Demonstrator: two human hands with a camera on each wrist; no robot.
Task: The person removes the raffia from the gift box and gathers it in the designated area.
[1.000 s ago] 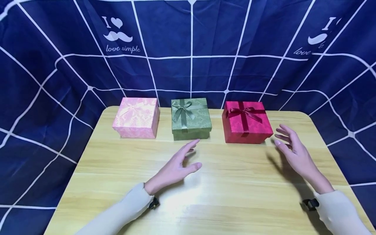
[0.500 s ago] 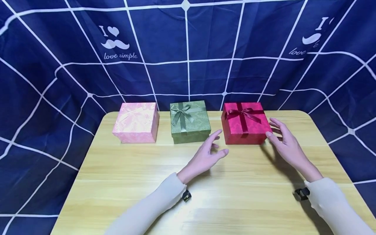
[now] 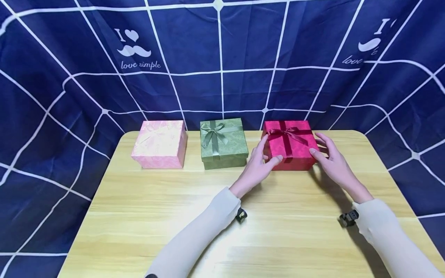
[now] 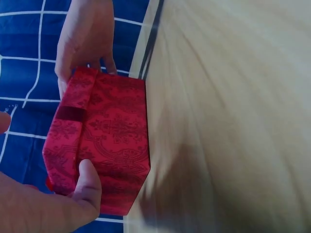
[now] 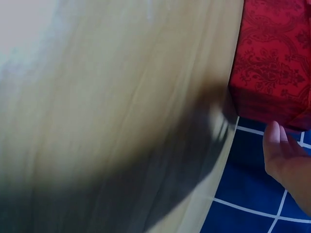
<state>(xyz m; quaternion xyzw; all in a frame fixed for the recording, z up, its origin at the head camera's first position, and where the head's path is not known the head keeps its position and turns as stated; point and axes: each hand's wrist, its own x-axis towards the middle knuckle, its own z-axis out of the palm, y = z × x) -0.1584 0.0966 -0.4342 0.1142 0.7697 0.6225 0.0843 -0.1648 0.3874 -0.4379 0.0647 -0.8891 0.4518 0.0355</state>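
A red gift box (image 3: 299, 148) with a dark ribbon and bow stands at the back right of the table, lid on. My left hand (image 3: 257, 168) is at its left side, fingers extended along that face and thumb at the front lid edge. The left wrist view has the left thumb (image 4: 89, 182) overlapping the patterned box front. On the opposite side is my right hand (image 3: 333, 166), its fingers loosely bent and fingertips right by the box's right face. In the right wrist view those fingertips (image 5: 274, 131) lie close below the box's edge.
A green gift box (image 3: 226, 148) with a bow stands just left of my left hand. Farther left is a pink gift box (image 3: 160, 146). Behind the wooden table (image 3: 156, 216) hangs a blue cloth (image 3: 250, 46) with white lines, which also rises at both sides.
My left hand has swept right, past the front of the green box, to the red box's left side. My right hand has come in leftward to its right side. The boxes stay put.
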